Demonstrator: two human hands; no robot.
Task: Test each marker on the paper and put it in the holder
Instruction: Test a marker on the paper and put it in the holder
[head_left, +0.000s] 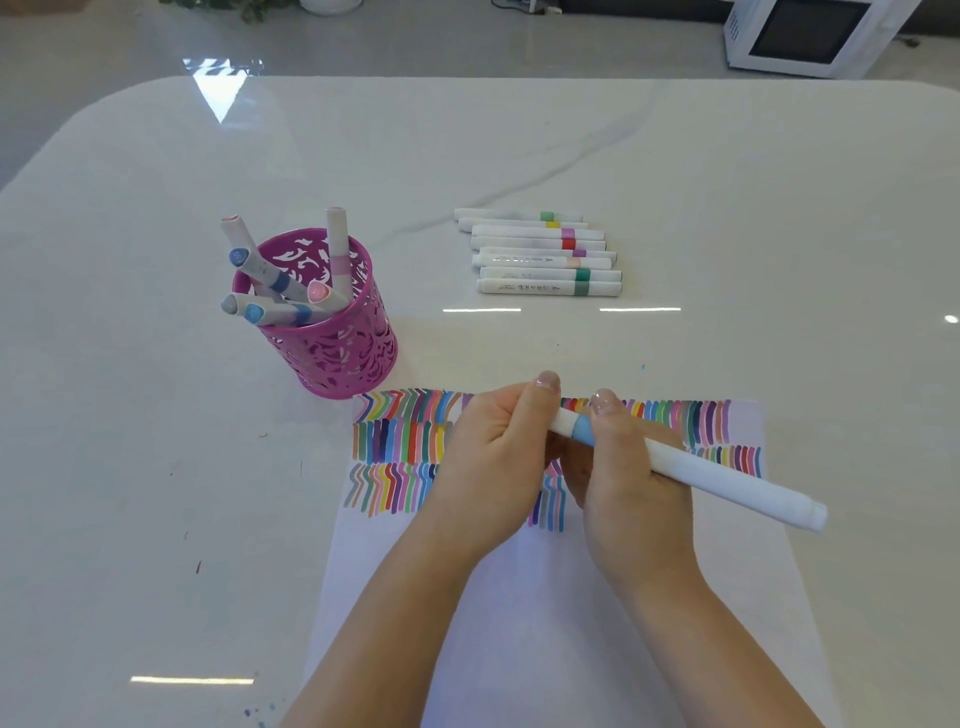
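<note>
Both hands hold one white marker with a light blue band (691, 470) above the paper (545, 597). My right hand (628, 478) grips its barrel, whose long end points right and toward me. My left hand (498, 447) is curled round the marker's left end, which is hidden in the fist. The paper bears rows of coloured test strokes along its far edge. A magenta cut-out holder (332, 332) stands to the left beyond the paper with several markers in it. A row of several white markers (545, 254) lies further back on the table.
The white glossy table (156, 467) has small ink specks near its left front. A white appliance (810, 36) stands on the floor past the far right edge, and a plant pot beyond the far edge.
</note>
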